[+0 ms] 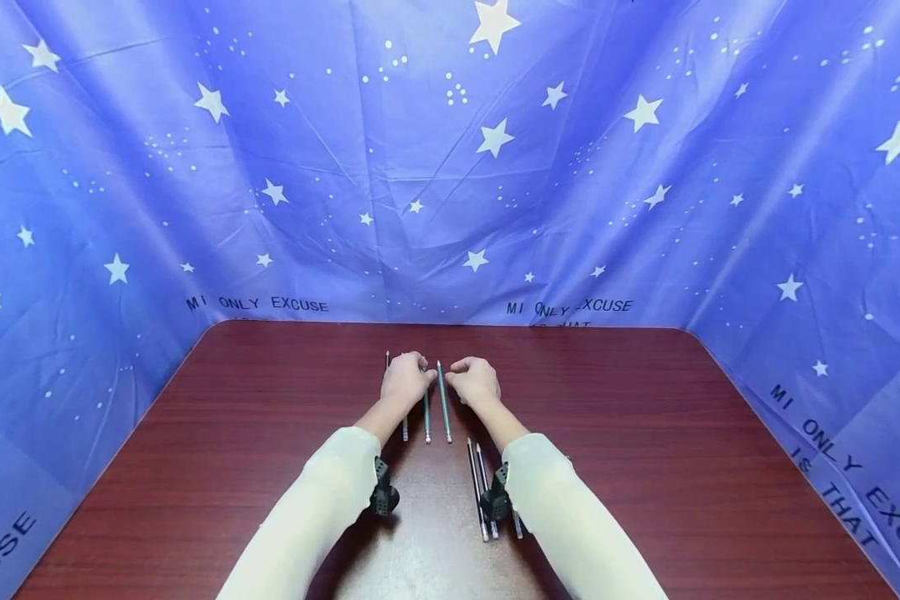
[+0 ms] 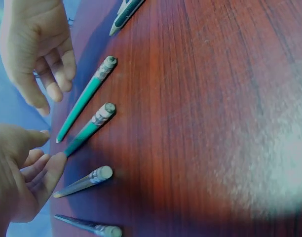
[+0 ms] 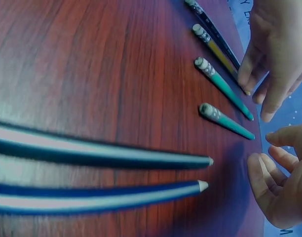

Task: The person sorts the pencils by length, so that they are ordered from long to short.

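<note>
Two green pencils lie side by side between my hands: the left one [image 1: 427, 417] and the right one [image 1: 444, 404], erasers toward me. My left hand [image 1: 407, 379] is over the far part of the pencils, fingers loosely bent, and its fingertips overlap the left green pencil in the left wrist view. Beneath and beside that hand lie a yellowish pencil [image 3: 217, 52] and a dark pencil [image 3: 215, 29]. Just right of the right green pencil is my right hand [image 1: 475, 382], thumb and fingers apart with nothing between them.
Closer to me, by my right forearm, lie several more pencils, among them a dark green striped one [image 3: 116, 155] and a blue striped one [image 3: 116, 197]. The brown wooden table [image 1: 232, 433] meets a blue star-patterned cloth [image 1: 420, 167] behind and at both sides.
</note>
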